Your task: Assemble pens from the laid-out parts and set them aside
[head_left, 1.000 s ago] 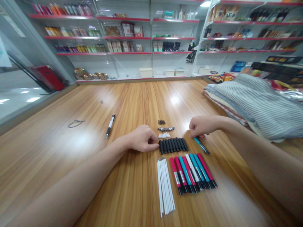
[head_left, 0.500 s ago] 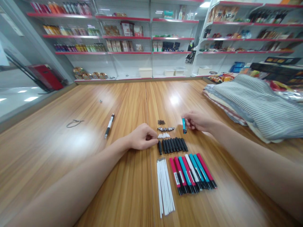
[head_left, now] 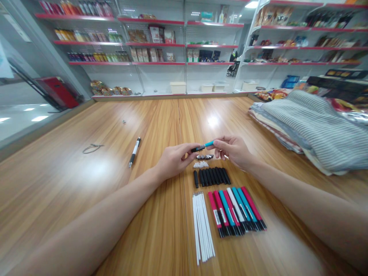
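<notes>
A blue pen barrel (head_left: 209, 143) with a black end is held above the table between my two hands. My left hand (head_left: 177, 160) pinches its black end, and my right hand (head_left: 234, 151) grips the blue end. Just below lie small silver cone tips (head_left: 204, 156), little white pieces (head_left: 200, 164) and a row of black pen grips (head_left: 215, 177). Nearer to me are thin white refills (head_left: 202, 226) and a row of red, blue and white pen barrels (head_left: 237, 211). The small dark pieces behind the tips are now covered by the hand and barrel.
A whole pen (head_left: 134, 152) lies on the wooden table (head_left: 155, 119) left of my left hand. Farther left is a dark looped cord (head_left: 92, 148), with a tiny object (head_left: 124, 122) behind it. Folded striped cloth (head_left: 310, 122) is piled at the right. Stocked shelves (head_left: 155, 64) stand beyond.
My right hand has brought the blue barrel left and tilted it nearly level. My left hand has risen from beside the black grips and taken hold of the barrel's black end.
</notes>
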A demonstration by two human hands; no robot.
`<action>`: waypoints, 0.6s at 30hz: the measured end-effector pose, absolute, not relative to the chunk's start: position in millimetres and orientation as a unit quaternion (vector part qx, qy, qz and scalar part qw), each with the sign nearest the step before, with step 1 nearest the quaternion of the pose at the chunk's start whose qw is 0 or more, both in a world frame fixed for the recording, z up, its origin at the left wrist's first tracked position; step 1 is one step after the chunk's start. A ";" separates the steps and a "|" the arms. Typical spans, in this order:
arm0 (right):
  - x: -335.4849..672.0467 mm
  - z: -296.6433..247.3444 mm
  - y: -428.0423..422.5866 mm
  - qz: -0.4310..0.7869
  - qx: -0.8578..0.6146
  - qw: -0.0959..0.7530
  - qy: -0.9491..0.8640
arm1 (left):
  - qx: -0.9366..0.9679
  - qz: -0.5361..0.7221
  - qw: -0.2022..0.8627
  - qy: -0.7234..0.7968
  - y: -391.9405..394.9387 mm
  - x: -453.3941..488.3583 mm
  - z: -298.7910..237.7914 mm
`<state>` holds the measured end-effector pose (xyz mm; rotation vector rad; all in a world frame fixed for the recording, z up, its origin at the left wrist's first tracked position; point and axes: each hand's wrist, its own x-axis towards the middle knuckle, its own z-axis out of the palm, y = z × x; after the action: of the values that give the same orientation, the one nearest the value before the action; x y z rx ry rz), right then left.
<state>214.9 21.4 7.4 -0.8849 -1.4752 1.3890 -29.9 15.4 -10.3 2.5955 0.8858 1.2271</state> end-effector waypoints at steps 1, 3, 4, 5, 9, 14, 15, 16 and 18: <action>214.3 7.5 20.8 0.552 -0.360 0.445 -0.607 | 0.862 0.413 0.058 0.290 15.9 -29.7 -10.9; 213.5 8.4 19.9 0.540 -0.362 0.439 -0.620 | 0.859 0.418 0.040 0.293 16.9 -29.8 -11.2; 213.1 9.1 19.6 0.536 -0.363 0.436 -0.625 | 0.858 0.416 0.033 0.298 17.4 -30.0 -11.0; 212.6 9.9 19.4 0.531 -0.364 0.433 -0.630 | 0.858 0.412 0.028 0.304 17.8 -30.4 -10.5; 210.6 11.2 19.7 0.497 -0.386 0.426 -0.650 | 0.854 0.395 0.022 0.338 18.5 -31.2 -8.5; 211.9 3.6 23.1 0.447 -0.398 0.427 -0.678 | 0.849 0.384 0.028 0.363 19.5 -31.3 -9.5; 212.4 1.2 23.9 0.436 -0.396 0.429 -0.685 | 0.847 0.384 0.027 0.366 19.9 -31.5 -9.9; 212.9 -1.0 24.7 0.422 -0.395 0.430 -0.694 | 0.845 0.385 0.026 0.369 20.4 -31.7 -10.4; 213.5 -4.4 25.9 0.385 -0.398 0.427 -0.715 | 0.842 0.386 0.022 0.376 21.6 -32.2 -11.4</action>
<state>213.5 25.9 -4.4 -0.9953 -1.7866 0.9619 -32.2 21.6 -11.4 2.6080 1.1658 1.1968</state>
